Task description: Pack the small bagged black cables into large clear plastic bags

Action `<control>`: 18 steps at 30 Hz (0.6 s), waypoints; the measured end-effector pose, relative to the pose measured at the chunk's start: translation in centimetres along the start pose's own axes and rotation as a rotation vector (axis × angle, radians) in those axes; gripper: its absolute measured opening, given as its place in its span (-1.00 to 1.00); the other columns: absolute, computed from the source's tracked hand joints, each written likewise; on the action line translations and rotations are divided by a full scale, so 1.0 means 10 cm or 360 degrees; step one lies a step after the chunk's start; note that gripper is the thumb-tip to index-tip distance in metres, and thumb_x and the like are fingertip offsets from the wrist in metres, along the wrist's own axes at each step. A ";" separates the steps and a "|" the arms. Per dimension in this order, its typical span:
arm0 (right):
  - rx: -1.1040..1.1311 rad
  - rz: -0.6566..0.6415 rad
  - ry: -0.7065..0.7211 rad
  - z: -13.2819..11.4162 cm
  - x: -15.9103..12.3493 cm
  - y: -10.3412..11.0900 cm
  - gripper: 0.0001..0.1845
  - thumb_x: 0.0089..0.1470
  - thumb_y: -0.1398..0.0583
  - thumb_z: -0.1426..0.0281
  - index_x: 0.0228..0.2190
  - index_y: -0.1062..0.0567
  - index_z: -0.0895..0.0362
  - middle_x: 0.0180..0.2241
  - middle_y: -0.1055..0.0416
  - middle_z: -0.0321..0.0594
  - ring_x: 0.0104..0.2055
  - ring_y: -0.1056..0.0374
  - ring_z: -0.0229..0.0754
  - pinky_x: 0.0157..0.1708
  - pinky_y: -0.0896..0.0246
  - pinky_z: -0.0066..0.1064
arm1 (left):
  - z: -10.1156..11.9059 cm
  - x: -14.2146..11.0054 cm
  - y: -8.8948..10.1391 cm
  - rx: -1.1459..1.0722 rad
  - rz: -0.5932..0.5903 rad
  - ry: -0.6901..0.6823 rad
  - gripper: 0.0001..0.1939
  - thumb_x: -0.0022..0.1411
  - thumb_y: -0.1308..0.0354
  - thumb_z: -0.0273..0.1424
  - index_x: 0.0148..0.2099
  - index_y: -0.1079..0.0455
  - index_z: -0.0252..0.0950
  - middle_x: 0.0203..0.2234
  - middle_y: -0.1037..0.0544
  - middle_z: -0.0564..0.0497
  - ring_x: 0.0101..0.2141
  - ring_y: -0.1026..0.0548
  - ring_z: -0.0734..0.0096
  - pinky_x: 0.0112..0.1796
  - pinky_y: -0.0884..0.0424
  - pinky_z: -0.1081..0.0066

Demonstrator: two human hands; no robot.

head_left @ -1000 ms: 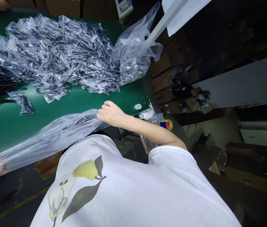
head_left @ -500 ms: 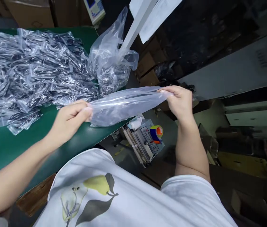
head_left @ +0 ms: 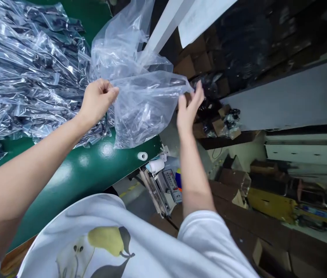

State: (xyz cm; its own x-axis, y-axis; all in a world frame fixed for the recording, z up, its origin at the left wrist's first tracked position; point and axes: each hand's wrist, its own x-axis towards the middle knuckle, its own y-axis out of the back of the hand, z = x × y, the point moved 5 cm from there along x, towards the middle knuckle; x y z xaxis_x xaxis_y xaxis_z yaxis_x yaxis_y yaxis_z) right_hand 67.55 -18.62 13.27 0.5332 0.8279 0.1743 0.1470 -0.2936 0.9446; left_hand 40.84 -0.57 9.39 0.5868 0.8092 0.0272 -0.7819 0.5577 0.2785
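Note:
My left hand (head_left: 97, 99) is closed in a pinch on one edge of a large clear plastic bag (head_left: 143, 104), which hangs open above the green table (head_left: 73, 173). At the bag's other edge my right hand (head_left: 189, 108) has its fingers stretched upward, touching the plastic. A second clear bag (head_left: 117, 46) stands behind it against a white post (head_left: 163, 27). A big heap of small clear packets with black parts (head_left: 27, 73) covers the table to the left.
A small white tape roll (head_left: 142, 156) lies near the table's right edge. Below that edge sits a sealing machine (head_left: 163, 185). Cardboard boxes (head_left: 198, 58) and black items fill the dark shelves to the right. A white panel (head_left: 290, 96) runs along the right.
The bag, held flat and stretched between both hands, has been raised and now hangs opened. My right hand's grip has loosened to stretched fingers. The view has shifted toward the table's right end.

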 end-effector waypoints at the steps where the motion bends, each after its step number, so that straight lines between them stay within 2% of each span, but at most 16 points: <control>1: -0.0044 -0.0031 -0.0030 -0.11 -0.19 -0.18 -0.37 0.35 0.02 0.11 0.35 -0.16 0.05 0.37 -0.02 0.10 0.48 0.13 0.14 0.32 -0.03 0.17 | -0.06 0.01 -0.02 0.0049 -0.0005 0.0001 -0.58 0.44 0.23 -0.38 -0.27 -0.38 -0.51 -0.27 -0.45 0.01 -0.07 -0.54 0.26 0.00 -0.36 0.11; 3: -0.0140 -0.0167 -0.0081 -0.31 -0.52 -0.61 -0.28 0.33 0.00 0.07 0.38 -0.09 0.11 0.44 0.10 0.12 0.50 0.23 0.16 0.37 0.18 0.24 | -0.19 -0.04 -0.06 0.0120 -0.0034 0.0015 -0.68 0.43 0.12 -0.35 -0.18 -0.38 -0.47 -0.21 -0.45 0.01 -0.05 -0.54 0.19 0.00 -0.40 0.05; 5: -0.0214 -0.0316 -0.0128 -0.44 -0.71 -1.04 -0.28 0.33 0.01 0.07 0.37 -0.12 0.14 0.45 0.11 0.09 0.50 0.23 0.14 0.41 0.36 0.22 | -0.27 -0.16 -0.10 0.0162 -0.0089 0.0051 -0.78 0.35 -0.08 -0.31 -0.12 -0.38 -0.39 -0.18 -0.47 0.02 -0.04 -0.53 0.15 -0.01 -0.46 0.04; 7: -0.0241 -0.0372 -0.0166 -0.48 -0.74 -1.34 -0.31 0.35 0.02 0.10 0.36 -0.15 0.16 0.44 0.05 0.07 0.49 0.19 0.10 0.43 0.46 0.16 | -0.31 -0.33 -0.11 0.0173 -0.0181 0.0105 -0.76 0.29 -0.17 -0.30 -0.07 -0.37 -0.34 -0.16 -0.49 0.01 -0.05 -0.52 0.15 0.00 -0.48 0.07; 9: -0.0238 -0.0366 -0.0164 -0.44 -0.67 -1.48 -0.33 0.35 0.04 0.14 0.36 -0.16 0.18 0.42 -0.02 0.07 0.48 0.14 0.08 0.43 0.48 0.12 | -0.33 -0.55 -0.10 0.0117 -0.0270 0.0160 -0.70 0.27 -0.19 -0.31 0.01 -0.35 -0.29 -0.10 -0.50 -0.02 -0.05 -0.52 0.18 -0.01 -0.50 0.13; 11: -0.0236 -0.0366 -0.0131 -0.37 -0.61 -1.49 -0.34 0.35 0.05 0.16 0.35 -0.16 0.20 0.40 -0.06 0.09 0.46 0.08 0.08 0.43 0.45 0.12 | -0.38 -0.83 -0.05 0.0002 -0.0295 0.0210 -0.59 0.26 -0.17 -0.32 0.14 -0.28 -0.24 0.04 -0.47 -0.08 -0.03 -0.53 0.20 -0.01 -0.51 0.16; 13: -0.0218 -0.0373 -0.0117 -0.32 -0.61 -1.39 -0.33 0.32 0.05 0.15 0.33 -0.19 0.23 0.38 -0.10 0.14 0.44 0.02 0.12 0.42 0.37 0.17 | -0.51 -1.18 0.05 -0.0089 -0.0245 0.0279 -0.48 0.25 -0.15 -0.34 0.24 -0.22 -0.21 0.15 -0.41 -0.13 -0.01 -0.53 0.21 0.00 -0.50 0.19; 16: -0.0090 -0.0275 -0.0117 -0.33 -0.73 -1.13 -0.28 0.25 0.05 0.08 0.25 -0.29 0.28 0.30 -0.23 0.25 0.37 -0.11 0.23 0.35 0.15 0.27 | -0.84 -1.86 0.26 -0.0076 -0.0232 0.0479 -0.61 0.26 -0.13 -0.33 0.13 -0.36 -0.24 0.02 -0.54 -0.12 -0.08 -0.57 0.20 -0.02 -0.49 0.21; 18: 0.0064 0.0042 -0.0117 -0.39 -0.82 -0.87 -0.28 0.20 0.07 0.03 0.19 -0.36 0.21 0.19 -0.36 0.23 0.30 -0.24 0.27 0.29 -0.03 0.27 | -1.11 -2.36 0.48 -0.0045 -0.0213 0.0683 -0.74 0.25 -0.12 -0.35 -0.03 -0.46 -0.25 -0.14 -0.61 -0.08 -0.15 -0.58 0.21 -0.06 -0.48 0.25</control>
State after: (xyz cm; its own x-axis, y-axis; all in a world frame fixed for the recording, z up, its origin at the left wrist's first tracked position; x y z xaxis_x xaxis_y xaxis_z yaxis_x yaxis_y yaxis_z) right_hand 58.64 -21.02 4.68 0.5968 0.7827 0.1765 0.1649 -0.3349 0.9277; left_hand 20.86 -14.94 -0.60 0.5476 0.7297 -0.4094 -0.7140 0.6627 0.2262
